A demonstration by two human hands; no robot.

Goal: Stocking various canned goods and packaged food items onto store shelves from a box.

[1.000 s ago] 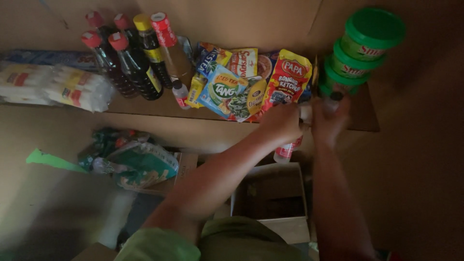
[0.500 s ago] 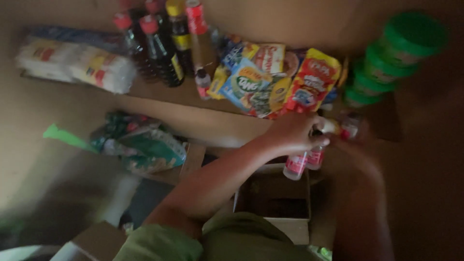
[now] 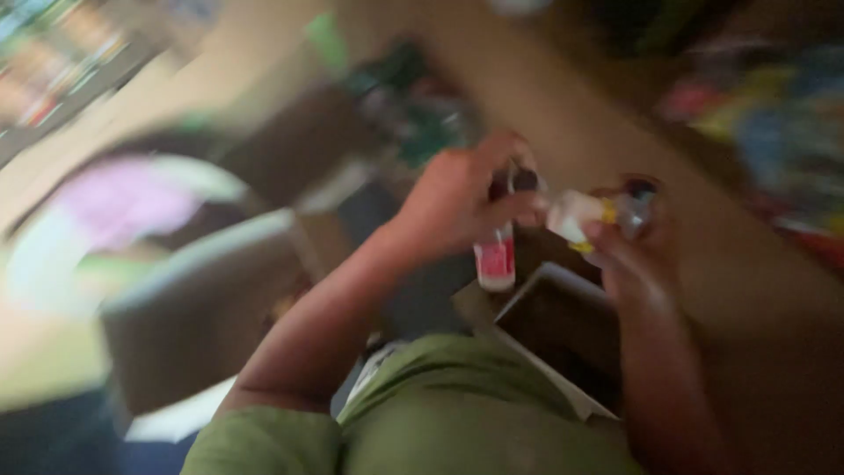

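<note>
The picture is heavily blurred by head motion. My left hand (image 3: pixel 466 198) grips a small bottle (image 3: pixel 495 261) with a red and white label that hangs below the fingers. My right hand (image 3: pixel 629 255) holds a second small bottle (image 3: pixel 585 215), pale with a yellow mark and a dark cap, lying sideways just right of the first. The two hands are close together above an open cardboard box (image 3: pixel 563 321).
A brown shelf board (image 3: pixel 615 141) runs diagonally behind the hands, with colourful packets (image 3: pixel 774 132) at the right and a green bag (image 3: pixel 422 114) at the top. A grey box shape (image 3: pixel 202 299) and a pale round shape (image 3: pixel 105 229) lie at the left.
The view has swung sharply left and down, so the shelf goods slid to the right edge. Both hands have come down from the shelf, still holding the small bottles, over the box.
</note>
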